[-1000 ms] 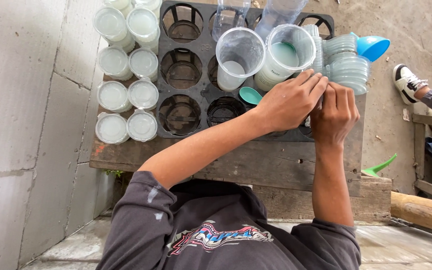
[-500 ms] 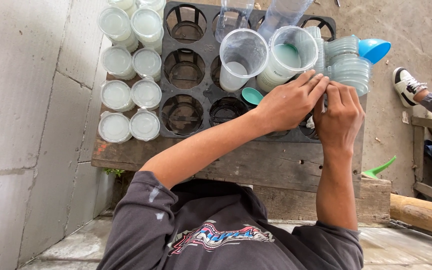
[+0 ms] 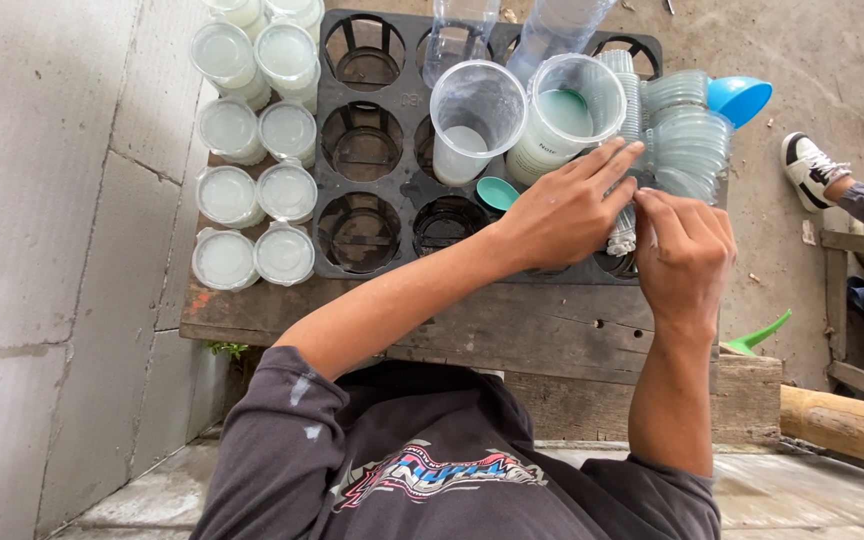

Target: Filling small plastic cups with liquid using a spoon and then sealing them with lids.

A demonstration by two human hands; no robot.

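Note:
My left hand point(image 3: 562, 210) reaches across a black crate with round pockets point(image 3: 372, 200) and grips a long stack of small clear cups point(image 3: 620, 230), its fingers stretched along the stack. My right hand point(image 3: 687, 255) is curled just right of the stack's near end, fingertips close to it; whether it holds a cup is hidden. Just beyond the hands, two large clear cups point(image 3: 477, 110) point(image 3: 572, 105) hold some milky liquid, with a teal spoon point(image 3: 499, 192) at their base.
Several lidded small cups of white liquid point(image 3: 252, 190) stand in rows left of the crate on a wooden bench point(image 3: 552, 320). Stacks of clear lids point(image 3: 692, 140) and a blue scoop point(image 3: 742, 97) lie at the right. Another person's shoe point(image 3: 812, 165) is on the ground; a block wall point(image 3: 42, 250) is left.
My right hand has drawn back toward me from the stack, and a small gap now shows between the two hands. My left hand has stayed on the stack with fingers spread a little more.

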